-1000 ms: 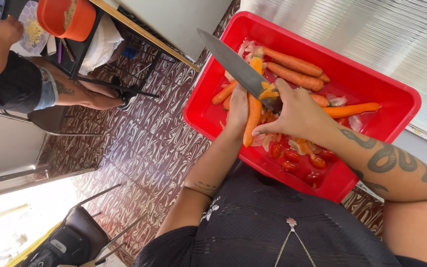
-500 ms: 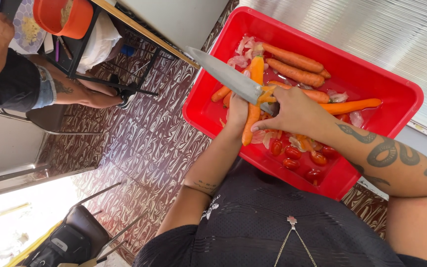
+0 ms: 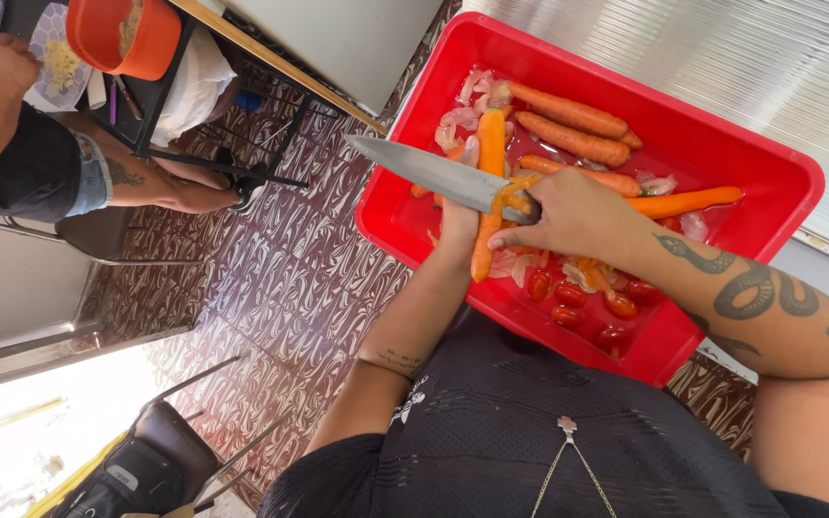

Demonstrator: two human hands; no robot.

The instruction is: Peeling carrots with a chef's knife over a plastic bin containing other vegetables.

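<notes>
Where hands (image 3: 568, 219) work, patterned floor (image 3: 271, 269).

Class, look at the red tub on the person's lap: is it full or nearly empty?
Partly filled. The red tub holds carrots, small tomatoes and peelings, with bare red floor showing between them.

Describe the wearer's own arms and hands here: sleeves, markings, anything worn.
Both forearms are bare, no sleeves or gloves showing. The right arm carries a dark, winding snake-like tattoo along the forearm. The left arm has a small dark tattoo near the elbow. No rings or watch visible on the left hand or right hand.
</notes>
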